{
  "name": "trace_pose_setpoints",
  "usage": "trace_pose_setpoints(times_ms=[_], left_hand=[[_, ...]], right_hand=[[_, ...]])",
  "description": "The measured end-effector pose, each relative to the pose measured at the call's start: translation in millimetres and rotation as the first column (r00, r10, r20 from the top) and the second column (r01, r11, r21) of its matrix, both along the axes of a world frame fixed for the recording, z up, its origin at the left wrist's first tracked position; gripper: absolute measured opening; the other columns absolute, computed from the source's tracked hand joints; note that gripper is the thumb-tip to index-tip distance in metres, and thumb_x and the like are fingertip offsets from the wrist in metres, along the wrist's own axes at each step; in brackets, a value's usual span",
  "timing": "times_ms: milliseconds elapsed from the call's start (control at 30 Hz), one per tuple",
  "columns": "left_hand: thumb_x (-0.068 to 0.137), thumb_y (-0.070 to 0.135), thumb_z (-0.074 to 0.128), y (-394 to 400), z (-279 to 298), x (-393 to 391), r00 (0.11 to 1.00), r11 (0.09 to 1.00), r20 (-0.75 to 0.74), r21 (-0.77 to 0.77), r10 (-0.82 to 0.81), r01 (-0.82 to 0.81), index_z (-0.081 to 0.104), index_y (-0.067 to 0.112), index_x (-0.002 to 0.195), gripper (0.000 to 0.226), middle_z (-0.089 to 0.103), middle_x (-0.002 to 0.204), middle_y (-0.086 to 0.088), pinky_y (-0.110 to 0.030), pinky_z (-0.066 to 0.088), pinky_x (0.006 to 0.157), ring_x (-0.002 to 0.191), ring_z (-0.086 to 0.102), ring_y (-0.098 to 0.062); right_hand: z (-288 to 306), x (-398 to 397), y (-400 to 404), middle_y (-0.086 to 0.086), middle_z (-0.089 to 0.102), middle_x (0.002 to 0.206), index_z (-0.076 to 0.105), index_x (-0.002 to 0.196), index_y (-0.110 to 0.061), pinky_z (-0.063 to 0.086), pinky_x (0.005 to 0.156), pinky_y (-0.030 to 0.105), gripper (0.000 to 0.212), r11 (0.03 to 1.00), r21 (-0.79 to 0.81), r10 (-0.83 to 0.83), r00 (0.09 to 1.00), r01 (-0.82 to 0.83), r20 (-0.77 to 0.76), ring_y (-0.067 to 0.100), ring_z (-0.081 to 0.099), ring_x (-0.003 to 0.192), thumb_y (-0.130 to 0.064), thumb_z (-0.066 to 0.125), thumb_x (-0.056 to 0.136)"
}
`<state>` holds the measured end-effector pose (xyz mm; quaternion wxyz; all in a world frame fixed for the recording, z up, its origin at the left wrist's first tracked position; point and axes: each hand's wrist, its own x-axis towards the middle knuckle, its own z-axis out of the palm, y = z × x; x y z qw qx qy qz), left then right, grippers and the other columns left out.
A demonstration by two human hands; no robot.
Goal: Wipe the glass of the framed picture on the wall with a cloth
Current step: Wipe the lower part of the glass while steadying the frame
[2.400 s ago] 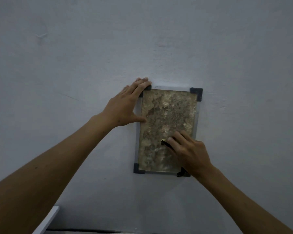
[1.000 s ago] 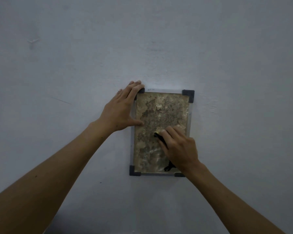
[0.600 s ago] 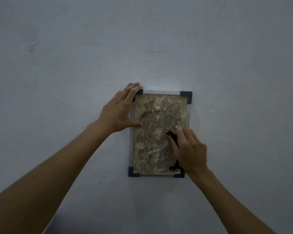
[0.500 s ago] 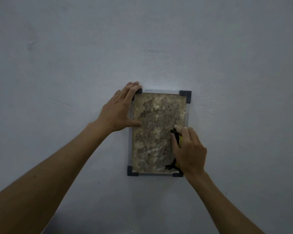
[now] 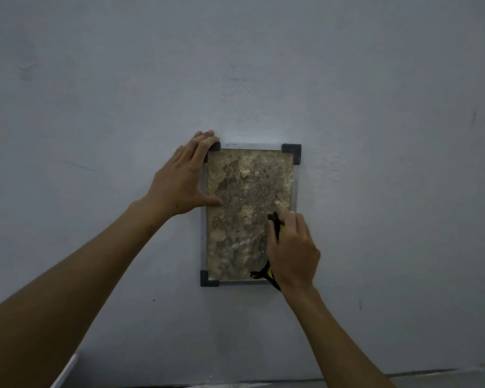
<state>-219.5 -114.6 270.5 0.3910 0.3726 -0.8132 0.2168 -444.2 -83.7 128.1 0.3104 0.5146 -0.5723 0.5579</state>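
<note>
While the framed picture [image 5: 249, 214] hangs flat on the pale wall [image 5: 375, 107], near the middle of the view, the person works on it with both hands, and each hand seems to have 1 job. The left hand [image 5: 184, 180] lies at about 10 o'clock on the frame, its fingers straight and reaching up over the top left corner, its thumb stretched across the left rail onto the glass [image 5: 244, 191]. It grips nothing; it presses. I judge that this is a brace, so the frame does not swing or slide on its hanging point as the other hand rubs.

The right hand [image 5: 291, 247] sits at about 5 o'clock on the picture, over the lower right part of the glass, with its fingers curled around a cloth [image 5: 275, 224]. Only scraps of the cloth show: a dark edge by the fingertips, and a dark and yellow tail below the heel of the hand, close to the bottom rail. Bunching it in the fist likely puts firm pressure on a small patch of glass.

Dark corner pieces mark 3 visible corners of the frame; the 4th, at the lower right, is hidden behind the right hand. How much of the glass is already clean I cannot tell, since the mottled brown picture behind it masks any smears. At 7 o'clock in the view a pale edge [image 5: 65, 371] pokes in, too little of it to name.
</note>
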Motion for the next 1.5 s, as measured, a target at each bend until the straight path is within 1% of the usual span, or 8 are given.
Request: trace_pose_setpoints(times_ms=[100, 333, 533, 667, 867, 1133, 1367, 1500], left_hand=[[0.057, 0.057, 0.09, 0.0, 0.1, -1.7, 1.0, 1.0, -0.014, 0.011, 0.0, 0.001, 0.018, 0.027, 0.156, 0.127, 0.012, 0.167, 0.008, -0.053, 0.03, 0.12, 0.155, 0.008, -0.014], [0.057, 0.057, 0.09, 4.3, 0.0, -0.6, 1.0, 1.0, -0.009, 0.01, 0.005, -0.005, 0.018, 0.027, 0.156, 0.126, 0.012, 0.167, 0.008, -0.048, 0.03, 0.12, 0.155, 0.009, -0.014], [0.057, 0.053, 0.091, 4.1, -0.1, -2.3, 1.0, 1.0, -0.031, 0.024, 0.001, 0.0, 0.019, 0.028, 0.156, 0.125, 0.012, 0.167, 0.009, -0.05, 0.03, 0.121, 0.155, 0.009, -0.014], [0.057, 0.052, 0.092, 3.2, -1.1, -3.9, 0.999, 1.0, -0.033, 0.029, -0.007, 0.008, 0.019, 0.027, 0.156, 0.125, 0.012, 0.167, 0.008, -0.051, 0.028, 0.122, 0.155, 0.009, -0.014], [0.058, 0.053, 0.092, 3.9, 0.1, -1.2, 1.0, 0.999, -0.028, 0.03, -0.011, 0.012, 0.018, 0.029, 0.156, 0.125, 0.011, 0.167, 0.009, -0.051, 0.03, 0.121, 0.155, 0.01, -0.014], [0.058, 0.053, 0.092, 4.9, -0.9, -2.2, 1.0, 1.0, -0.023, 0.03, 0.003, -0.002, 0.017, 0.028, 0.157, 0.126, 0.011, 0.167, 0.008, -0.05, 0.031, 0.12, 0.155, 0.011, -0.016], [0.057, 0.053, 0.092, 4.3, -0.1, -1.7, 1.0, 1.0, -0.03, 0.023, -0.006, 0.007, 0.019, 0.027, 0.156, 0.126, 0.012, 0.167, 0.008, -0.051, 0.031, 0.12, 0.155, 0.011, -0.015], [0.057, 0.052, 0.092, 3.5, -1.2, -2.2, 1.0, 1.0, -0.026, 0.023, -0.005, 0.005, 0.019, 0.027, 0.156, 0.126, 0.012, 0.167, 0.008, -0.05, 0.031, 0.12, 0.155, 0.011, -0.015]], right_hand=[[-4.0, 0.8, -0.4, 0.001, 0.062, 0.091, 0.063, 0.099, -0.012, 0.048, 0.044, 0.029, 0.021, 1.0, -0.009, -0.016, 1.0, 0.016, 0.006, 0.018, 0.064, 0.078, -0.033, 0.064, 0.099], [-4.6, -1.3, 5.7, -0.003, 0.057, 0.088, 0.059, 0.095, -0.015, 0.041, 0.04, 0.027, 0.019, 0.996, 0.063, 0.082, 0.922, -0.063, -0.378, 0.013, 0.057, 0.075, -0.032, 0.067, 0.097], [-10.3, -17.9, 6.6, -0.001, 0.059, 0.092, 0.062, 0.103, -0.013, 0.048, 0.043, 0.03, 0.029, 0.994, 0.089, -0.056, 0.993, 0.065, -0.101, 0.017, 0.06, 0.079, -0.039, 0.05, 0.104], [-11.8, 2.9, 4.3, 0.0, 0.059, 0.087, 0.061, 0.097, -0.011, 0.046, 0.043, 0.028, 0.023, 0.995, 0.076, -0.059, 0.998, 0.061, -0.027, 0.017, 0.061, 0.075, -0.033, 0.053, 0.101], [-11.5, 11.7, 1.9, 0.0, 0.061, 0.087, 0.064, 0.1, -0.012, 0.043, 0.039, 0.027, 0.021, 0.999, 0.047, 0.021, 0.972, -0.01, -0.235, 0.016, 0.061, 0.066, -0.033, 0.064, 0.097], [-10.1, -44.1, 12.6, -0.005, 0.058, 0.089, 0.059, 0.093, -0.017, 0.039, 0.038, 0.029, 0.014, 0.993, 0.121, 0.069, 0.856, -0.007, -0.513, 0.014, 0.057, 0.077, -0.03, 0.063, 0.097], [56.6, -36.8, 10.6, -0.001, 0.06, 0.086, 0.059, 0.092, -0.014, 0.033, 0.046, 0.023, 0.018, 0.999, -0.021, 0.024, 0.923, -0.035, -0.385, 0.017, 0.057, 0.073, -0.028, 0.068, 0.095], [41.1, -31.7, 5.8, -0.002, 0.06, 0.091, 0.058, 0.098, -0.014, 0.043, 0.044, 0.029, 0.017, 0.997, -0.001, 0.07, 0.918, -0.076, -0.39, 0.017, 0.057, 0.077, -0.03, 0.063, 0.099]])
